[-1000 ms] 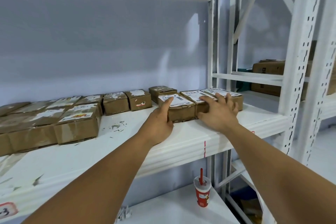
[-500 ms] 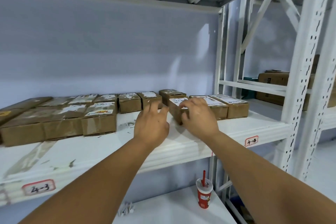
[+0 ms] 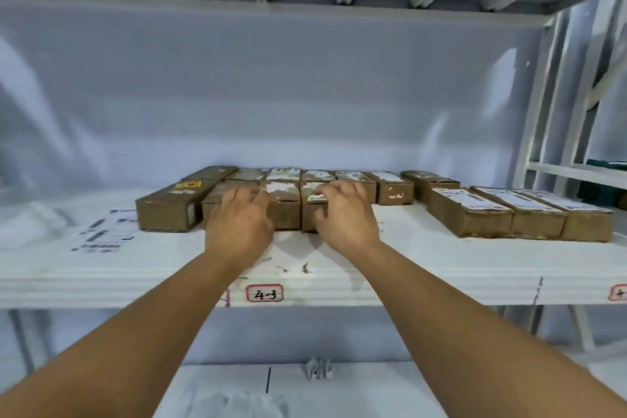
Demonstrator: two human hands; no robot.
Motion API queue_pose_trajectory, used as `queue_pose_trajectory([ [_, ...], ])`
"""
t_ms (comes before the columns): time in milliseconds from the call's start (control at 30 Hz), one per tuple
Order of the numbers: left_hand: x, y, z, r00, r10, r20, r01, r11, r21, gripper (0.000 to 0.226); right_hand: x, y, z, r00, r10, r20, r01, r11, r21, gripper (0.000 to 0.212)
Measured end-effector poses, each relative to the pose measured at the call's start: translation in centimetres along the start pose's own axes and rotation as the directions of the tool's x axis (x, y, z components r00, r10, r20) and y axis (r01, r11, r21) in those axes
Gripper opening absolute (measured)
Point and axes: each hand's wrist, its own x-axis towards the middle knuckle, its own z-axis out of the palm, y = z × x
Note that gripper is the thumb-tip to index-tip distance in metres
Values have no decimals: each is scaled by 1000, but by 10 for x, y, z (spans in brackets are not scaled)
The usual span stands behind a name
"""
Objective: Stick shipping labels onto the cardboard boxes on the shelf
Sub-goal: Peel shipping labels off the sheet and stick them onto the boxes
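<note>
Shelf (image 3: pixel 441 268): white, tagged 4-3.
Cardboard boxes (image 3: pixel 281 210): stood centre in two rows, tops scuffed.
Three boxes (image 3: pixel 522 214): sat far right, well apart, apparently labelled.
Label sheets (image 3: pixel 101 234): lay loose at left.
Left hand (image 3: pixel 239 224): rested slack-fingered on a box top, gripping nothing.
Right hand (image 3: pixel 346 214): clasped the front box (image 3: pixel 310 214), fingers on top, thumb on near face.
Step judged: selecting the next box. A label needed fetching from the left.

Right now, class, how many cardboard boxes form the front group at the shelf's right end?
3, touching side by side: left box, middle box, right box. Behind the left one lies a back-row box; none seems hidden.
</note>
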Motion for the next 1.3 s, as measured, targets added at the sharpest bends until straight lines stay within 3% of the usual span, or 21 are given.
queue_pose_trajectory([
  [167, -6, -67, -12, 997, -72, 39, 76, 990, -117, 29, 10, -81, 24, 990, -118, 76, 103, 979, 177, 32],
  [333, -15, -122, -27, 928, -368, -65, 362, 928, -93, 24, 19, -158, 59, 923, -248, 294, 136, 925, 355, 31],
  [400, -20, -148, -27, 882, -470, 18, 470, 880, -71, 31, 20, -177, 76, 887, -276, 370, 112, 906, 407, 32],
  [500, -26, -178, -17, 814, -543, 206, 557, 830, -15, 44, 23, -196, 100, 876, -334, 348, 199, 908, 369, 37],
  [667, -26, -183, -12, 831, -519, 200, 539, 841, -58, 23, 28, -207, 124, 829, -392, 399, 283, 909, 306, 46],
  [767, -27, -180, -12, 839, -519, 163, 532, 846, -44, 29, 32, -199, 130, 835, -286, 470, 54, 893, 447, 45],
  [833, -28, -177, -15, 847, -514, 137, 515, 857, 31, 31, 31, -196, 131, 851, -223, 475, -75, 844, 531, 45],
  [1067, -29, -157, -22, 921, -380, 86, 315, 855, 413, 27, 30, -193, 124, 930, -93, 355, -155, 777, 610, 31],
  [1300, -32, -153, -31, 949, -307, 71, 228, 826, 516, 30, 32, -194, 127, 933, -74, 352, -208, 686, 697, 18],
])
